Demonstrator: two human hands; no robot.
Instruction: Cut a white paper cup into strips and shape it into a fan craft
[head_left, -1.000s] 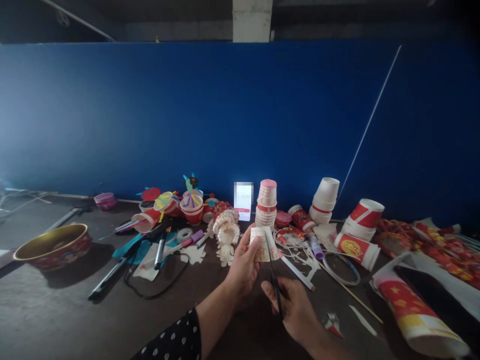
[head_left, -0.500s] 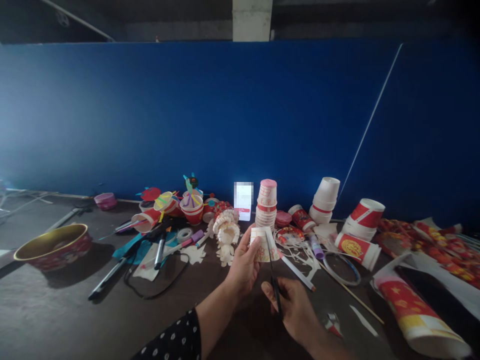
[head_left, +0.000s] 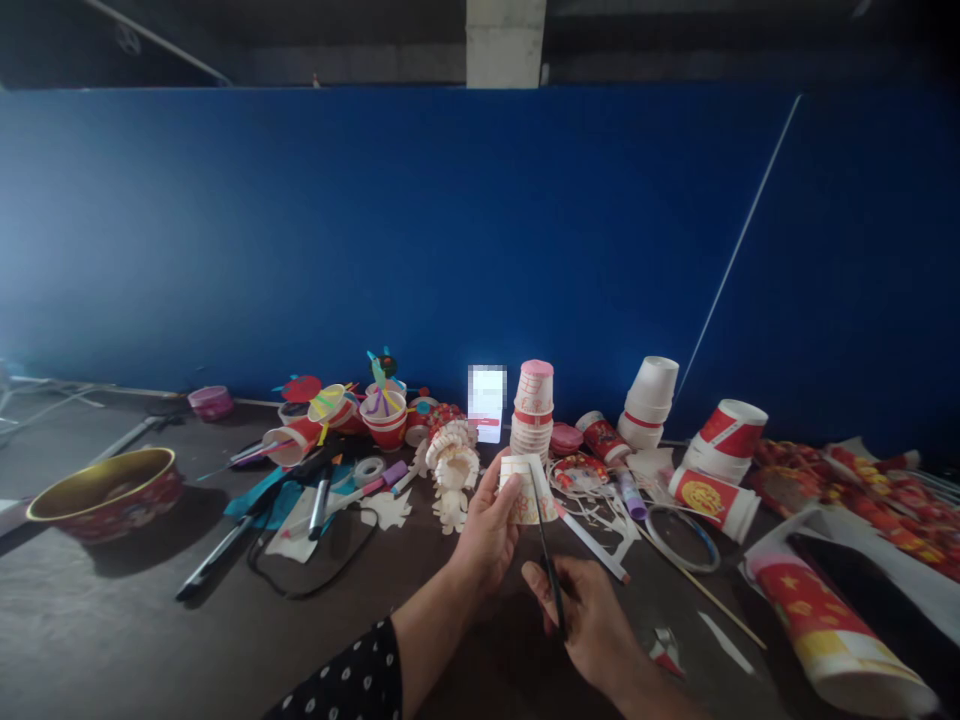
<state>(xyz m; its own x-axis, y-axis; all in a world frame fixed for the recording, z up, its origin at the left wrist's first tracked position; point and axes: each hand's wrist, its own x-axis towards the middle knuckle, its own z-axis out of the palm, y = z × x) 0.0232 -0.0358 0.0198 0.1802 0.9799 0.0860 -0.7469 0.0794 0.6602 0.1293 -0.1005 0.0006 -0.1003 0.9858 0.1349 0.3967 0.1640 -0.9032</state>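
Near the middle of the table, my left hand [head_left: 489, 535] is closed around a white paper cup [head_left: 527, 492] with a red and gold print, thumb on its outside. My right hand [head_left: 589, 610] grips a pair of dark scissors [head_left: 553, 580]. Their blades point up and away from me and meet the cup wall on its right side. How far the blades are apart cannot be made out. Just behind the cup stands a stack of upturned paper cups [head_left: 532, 410] with a pink base on top. A white marker [head_left: 592, 545] lies right of the scissors.
On the left sit a gold-rimmed bowl [head_left: 105, 495], pens and a tape roll [head_left: 368, 469]. A lit phone [head_left: 487, 405] leans against the blue wall [head_left: 375, 220]. More cup stacks [head_left: 649, 400], a lying red cup [head_left: 832, 630] and paper scraps [head_left: 727, 643] are on the right.
The scissors have shifted slightly in my right hand, and their blades look more closed together than before. My left hand and the cup have hardly moved.
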